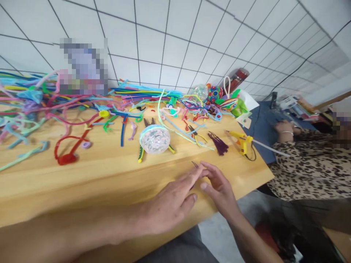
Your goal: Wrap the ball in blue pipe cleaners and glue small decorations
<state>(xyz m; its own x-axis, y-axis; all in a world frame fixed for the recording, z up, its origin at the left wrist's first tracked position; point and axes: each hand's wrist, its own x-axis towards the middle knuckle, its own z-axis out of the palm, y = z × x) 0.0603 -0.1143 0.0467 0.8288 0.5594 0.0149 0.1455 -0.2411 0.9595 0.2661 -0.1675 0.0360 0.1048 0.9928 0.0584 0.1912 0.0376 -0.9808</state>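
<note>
My left hand (pixel 172 204) reaches across the front of the wooden table, fingers stretched out and thumb apart. My right hand (pixel 221 188) comes from the right with bent fingers and a free thumb; the fingertips of both hands meet. A thin dark cord loop (pixel 194 164) sticks out beside the fingertips, and a dark bit shows under my left fingers; the rest is hidden. Beyond the hands lies a bundle of dark purple tassels (pixel 218 143). A clear ball with glittery filling (pixel 155 140), ringed by light blue pipe cleaner, rests over yellow-green-handled pliers (pixel 140 154).
A yellow hot glue gun (pixel 242 142) with a glue stick lies right, near small yellow-handled pliers (pixel 196 136). Colourful pipe cleaners (pixel 148 93) heap along the tiled wall. A red pipe-cleaner piece (pixel 67 159) lies left. Another person's leopard-print sleeve (pixel 309 164) is at the right.
</note>
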